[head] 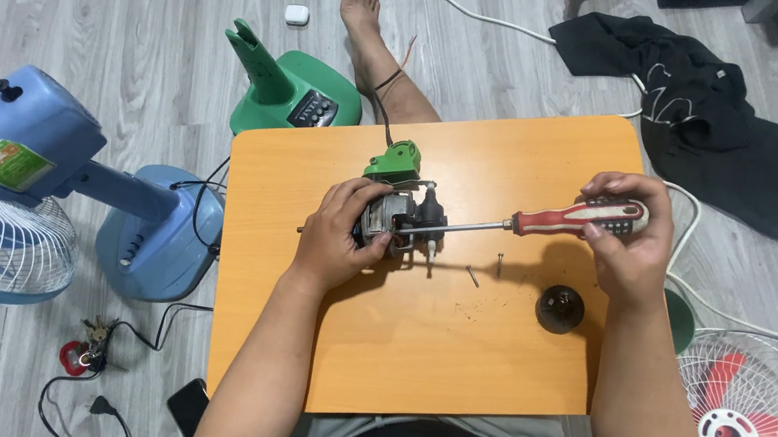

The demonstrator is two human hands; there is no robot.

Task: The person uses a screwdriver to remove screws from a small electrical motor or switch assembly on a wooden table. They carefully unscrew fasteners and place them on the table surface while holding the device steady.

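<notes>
Gripping the fan motor [396, 219] from its left side, left hand [334, 241] is closed around it, holding it on the orange table [411, 352]. Right hand [628, 242] wraps tight on the red-handled screwdriver [549, 218], tip at the motor. Two loose screws [485, 269] and a dark round cap [559, 308] lie just right. Green fan base [291, 90] behind, blue fan [35, 172] on floor left.

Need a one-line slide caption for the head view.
Left hand steadies a small fan motor on an orange table while the right hand drives a red-handled screwdriver into it.
</notes>
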